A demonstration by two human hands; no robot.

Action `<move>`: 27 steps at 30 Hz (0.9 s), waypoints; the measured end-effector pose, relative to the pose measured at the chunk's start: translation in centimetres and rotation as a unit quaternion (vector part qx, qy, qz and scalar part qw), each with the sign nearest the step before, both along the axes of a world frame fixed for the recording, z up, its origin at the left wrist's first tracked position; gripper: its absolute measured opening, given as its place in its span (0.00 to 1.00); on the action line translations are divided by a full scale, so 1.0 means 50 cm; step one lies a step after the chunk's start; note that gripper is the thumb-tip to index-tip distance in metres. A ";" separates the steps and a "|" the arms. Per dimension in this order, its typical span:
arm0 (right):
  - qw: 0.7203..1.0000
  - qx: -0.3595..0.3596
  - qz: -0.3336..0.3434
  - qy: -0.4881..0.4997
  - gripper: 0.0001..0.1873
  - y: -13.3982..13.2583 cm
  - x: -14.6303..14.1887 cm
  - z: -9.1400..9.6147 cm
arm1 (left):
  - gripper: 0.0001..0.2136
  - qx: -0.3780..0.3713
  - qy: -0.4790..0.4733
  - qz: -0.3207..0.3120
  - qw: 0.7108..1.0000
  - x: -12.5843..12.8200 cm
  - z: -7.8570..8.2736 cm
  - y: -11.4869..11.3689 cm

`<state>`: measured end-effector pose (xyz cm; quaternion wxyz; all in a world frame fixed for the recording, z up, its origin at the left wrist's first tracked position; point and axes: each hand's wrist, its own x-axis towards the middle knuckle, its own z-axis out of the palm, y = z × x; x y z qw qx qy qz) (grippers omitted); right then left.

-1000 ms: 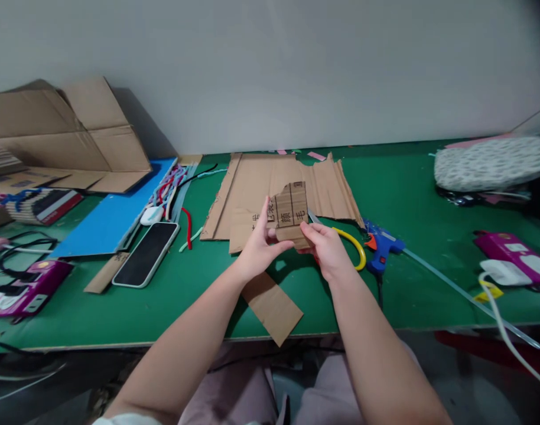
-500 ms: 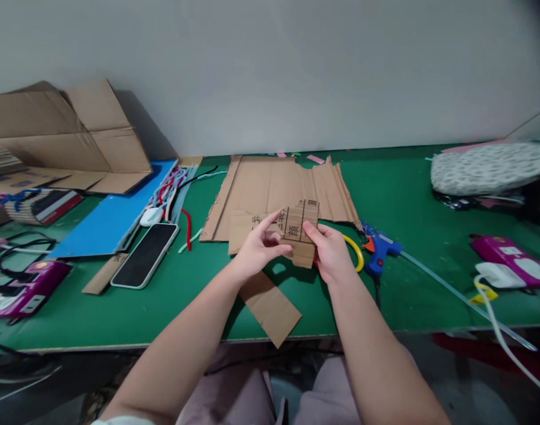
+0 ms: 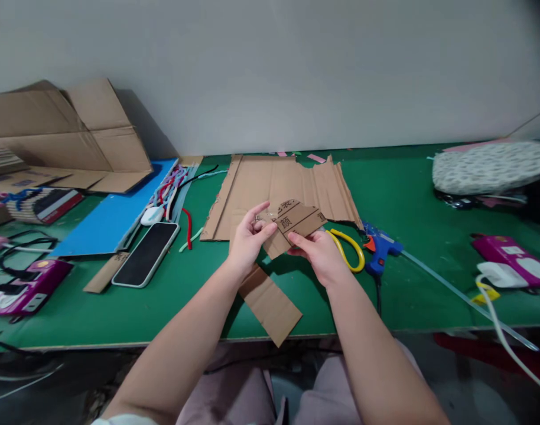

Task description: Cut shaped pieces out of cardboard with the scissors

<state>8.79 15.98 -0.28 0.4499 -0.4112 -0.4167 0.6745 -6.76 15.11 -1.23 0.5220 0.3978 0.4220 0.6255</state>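
Between my hands is a small cardboard piece (image 3: 296, 223) with black printed characters and lines, held tilted above the table. My left hand (image 3: 249, 237) pinches its left edge with the thumb on top. My right hand (image 3: 319, 252) grips the lower right side, thumb on the printed face and fingers underneath. Below lies a plain cardboard strip (image 3: 272, 307), slanting toward the table's front edge. Behind my hands a large torn-edged cardboard sheet (image 3: 270, 183) lies flat. Yellow-handled scissors (image 3: 357, 257) rest right of my right hand, their blades out of sight.
A blue glue gun (image 3: 380, 251) with a long clear glue stick (image 3: 447, 289) lies at right. A phone (image 3: 146, 255), pipe cleaners (image 3: 176, 183) and a blue board (image 3: 106, 224) lie left. Purple power strips (image 3: 31, 289) sit at both sides; folded cardboard (image 3: 106, 133) leans on the wall.
The printed cardboard piece has turned between my hands and now lies more slanted. My left thumb has moved onto it, and my right hand has shifted slightly down, showing more of the yellow handle.
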 end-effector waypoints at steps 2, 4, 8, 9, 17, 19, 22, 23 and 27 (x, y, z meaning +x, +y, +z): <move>1.000 0.001 0.003 0.003 0.14 -0.003 -0.004 0.002 | 0.27 0.003 -0.016 -0.005 1.000 -0.002 0.000 0.000; 1.000 0.005 -0.002 0.000 0.15 -0.003 -0.006 0.002 | 0.25 0.007 -0.031 -0.013 0.999 -0.002 0.002 -0.002; 1.000 0.014 -0.011 -0.017 0.14 -0.002 -0.009 0.000 | 0.24 0.019 -0.033 -0.016 0.999 0.003 0.003 -0.004; 1.000 0.015 -0.010 -0.020 0.13 -0.002 -0.009 0.000 | 0.24 0.023 -0.031 -0.012 0.999 0.005 0.002 -0.003; 0.998 0.023 -0.044 0.047 0.14 0.004 0.008 0.009 | 0.20 0.020 0.020 0.007 1.000 0.006 0.003 -0.003; 0.996 0.011 -0.062 0.065 0.12 0.009 0.016 0.007 | 0.20 0.024 0.029 -0.010 0.999 0.008 0.006 -0.007; 0.996 -0.009 -0.054 0.071 0.12 0.013 0.023 0.006 | 0.21 0.021 0.011 -0.029 0.999 0.008 0.011 -0.013; 0.996 -0.014 -0.048 0.072 0.12 0.012 0.024 0.006 | 0.21 0.020 0.005 -0.034 0.999 0.007 0.012 -0.014; 0.997 -0.013 -0.044 0.068 0.12 0.012 0.027 0.011 | 0.20 0.034 0.048 -0.021 0.998 0.000 0.013 -0.013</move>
